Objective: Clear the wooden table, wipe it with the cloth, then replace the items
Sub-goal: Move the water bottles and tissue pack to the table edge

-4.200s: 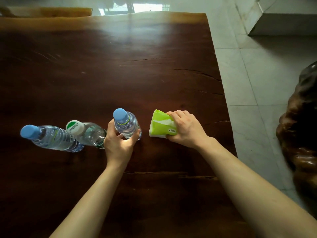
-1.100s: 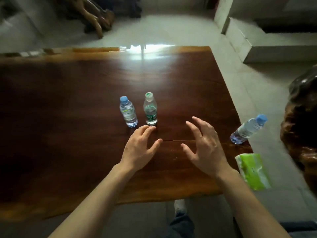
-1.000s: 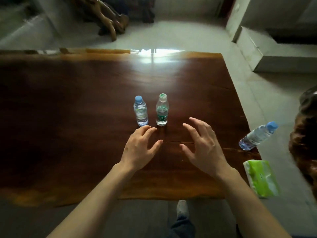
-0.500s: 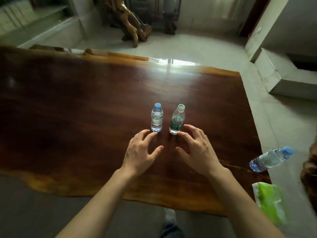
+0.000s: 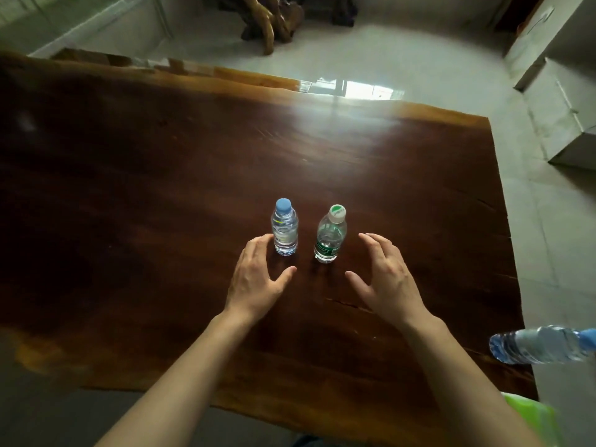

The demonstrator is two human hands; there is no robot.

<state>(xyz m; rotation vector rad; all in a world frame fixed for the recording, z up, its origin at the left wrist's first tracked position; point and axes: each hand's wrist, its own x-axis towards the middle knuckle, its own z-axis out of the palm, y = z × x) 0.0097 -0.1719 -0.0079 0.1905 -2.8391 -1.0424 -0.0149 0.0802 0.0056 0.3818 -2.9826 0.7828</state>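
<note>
A person reaches across a dark wooden table (image 5: 403,175) with both hands spread and empty, fingers curved as if to close on two small water bottles standing upright near its middle. The left hand (image 5: 258,279) hovers just beside the blue-capped bottle (image 5: 285,232), fingertips close to its side but not clearly touching. Just to the right stands the green-capped bottle (image 5: 329,235), with a green label band low on its body, the two bottles close together yet apart. The right hand (image 5: 385,279) waits near that bottle, thumb and fingers wide.

The step appears to be lifting both bottles off the table. Done well, each hand would wrap the body low and firmly, since thin clear plastic gives under a squeeze, and lift straight up so neither bottle knocks its neighbour.

Farther right, a third blue-capped bottle (image 5: 545,346) lies past the table's edge, apparently on the pale floor, with part of a green packet (image 5: 535,414) below it. The tabletop is glossy, reddish-brown, cracked along the grain. No cloth is visible.
</note>
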